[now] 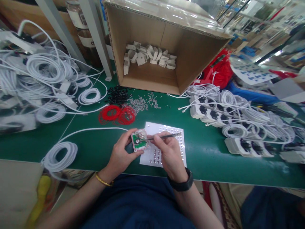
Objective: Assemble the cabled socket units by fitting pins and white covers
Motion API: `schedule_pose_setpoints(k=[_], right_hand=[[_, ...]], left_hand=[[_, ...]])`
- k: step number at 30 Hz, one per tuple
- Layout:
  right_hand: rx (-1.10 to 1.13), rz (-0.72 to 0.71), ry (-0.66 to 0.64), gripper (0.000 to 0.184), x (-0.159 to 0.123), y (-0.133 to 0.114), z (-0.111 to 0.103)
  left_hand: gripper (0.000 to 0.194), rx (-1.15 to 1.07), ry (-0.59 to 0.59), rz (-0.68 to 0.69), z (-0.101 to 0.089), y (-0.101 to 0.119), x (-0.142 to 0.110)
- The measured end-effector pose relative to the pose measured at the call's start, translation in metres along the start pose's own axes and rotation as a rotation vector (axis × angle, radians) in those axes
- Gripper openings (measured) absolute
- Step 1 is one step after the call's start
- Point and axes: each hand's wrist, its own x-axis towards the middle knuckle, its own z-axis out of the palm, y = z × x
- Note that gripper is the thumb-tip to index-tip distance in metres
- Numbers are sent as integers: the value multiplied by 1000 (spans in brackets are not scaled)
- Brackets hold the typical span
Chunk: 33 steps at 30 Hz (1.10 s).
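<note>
My left hand (121,153) grips a small square housing with a green circuit board (140,142) by its left side and lower edge. On the board sit round silver parts. A white cable (95,129) runs from it leftward to a coil (60,156). In my right hand (169,153) is a pair of dark tweezers (166,136), held like a pen, its tip at the round parts on the board. Whether the tip pinches anything is too small to tell. Beneath both hands lies a white sheet (146,158) carrying rows of small shiny metal domes.
Beyond the hands are red wire rings (111,113), loose screws (140,104) and black small parts (118,94). An open cardboard box (150,79) holds white housings (152,54). Coiled cables (47,68) crowd the left; white socket units (214,115) with cables line the right.
</note>
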Motion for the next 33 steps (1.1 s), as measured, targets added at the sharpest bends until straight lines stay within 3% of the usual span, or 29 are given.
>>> schedule_pose_setpoints(k=[33], right_hand=[[-21, 26, -37, 22, 3, -8, 1]], left_hand=[[67, -4, -4, 11, 0, 0, 0]])
